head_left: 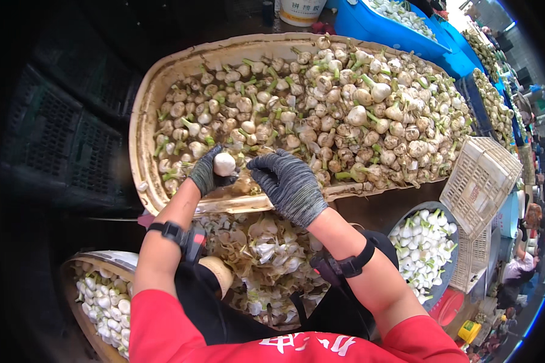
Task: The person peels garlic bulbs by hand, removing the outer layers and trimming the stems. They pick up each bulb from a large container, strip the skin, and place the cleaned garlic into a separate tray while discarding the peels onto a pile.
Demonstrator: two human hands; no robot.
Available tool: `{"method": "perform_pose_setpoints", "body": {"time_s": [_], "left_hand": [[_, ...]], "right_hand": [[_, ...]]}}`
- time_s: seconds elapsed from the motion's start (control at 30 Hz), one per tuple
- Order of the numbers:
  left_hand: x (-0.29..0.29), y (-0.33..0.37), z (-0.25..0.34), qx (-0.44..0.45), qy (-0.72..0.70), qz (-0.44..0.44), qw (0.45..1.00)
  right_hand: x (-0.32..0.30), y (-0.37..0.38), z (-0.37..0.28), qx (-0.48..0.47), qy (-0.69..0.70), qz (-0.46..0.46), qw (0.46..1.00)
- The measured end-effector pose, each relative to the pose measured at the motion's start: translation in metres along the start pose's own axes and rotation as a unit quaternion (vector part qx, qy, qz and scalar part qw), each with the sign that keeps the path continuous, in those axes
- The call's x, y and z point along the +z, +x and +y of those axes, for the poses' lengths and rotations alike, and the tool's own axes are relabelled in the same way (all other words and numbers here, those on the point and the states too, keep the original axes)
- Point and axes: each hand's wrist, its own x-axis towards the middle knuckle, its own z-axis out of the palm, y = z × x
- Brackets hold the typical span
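Note:
My left hand [207, 171], in a grey knit glove, grips a pale, smooth garlic bulb [224, 164] just above the near rim of a large cream tub [140, 130]. To the right of that bulb, a small gap away, is my gloved right hand [289, 184]. Its fingers are curled inward toward the thumb; whatever may be between them is hidden. Muddy garlic bulbs [375, 121] with green stem stubs fill the tub, heaped high on the right and lying in brown water on the left. Below my hands, loose garlic skins [266, 248] pile up between my legs.
A grey tub of clean white garlic [422, 248] stands at my right, another tub of white bulbs [106, 302] at lower left. Plastic crates [481, 181] lean beside the big tub. Dark stacked crates [72, 145] rise on the left. Blue tubs [375, 30] stand beyond, with people farther right.

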Motion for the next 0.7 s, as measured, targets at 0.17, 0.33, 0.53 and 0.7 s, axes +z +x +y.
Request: {"method": "perform_pose_setpoints", "body": {"time_s": [0.17, 0.33, 0.53, 0.7], "left_hand": [[0.081, -0.14, -0.014, 0.104, -0.125, -0.096, 0.982], [0.096, -0.148, -0.052, 0.156, -0.266, -0.134, 0.942], [0.128, -0.134, -0.049, 0.207, -0.14, -0.053, 0.967], [0.078, -0.089, -0.062, 0.448, 0.262, 0.157, 0.84]], "right_hand": [[-0.005, -0.001, -0.02, -0.055, -0.056, 0.011, 0.997], [-0.005, -0.003, -0.031, -0.114, -0.055, 0.063, 0.99], [-0.025, -0.001, -0.043, -0.183, -0.248, 0.06, 0.949], [0.013, -0.003, -0.016, -0.11, -0.402, -0.015, 0.909]]}}
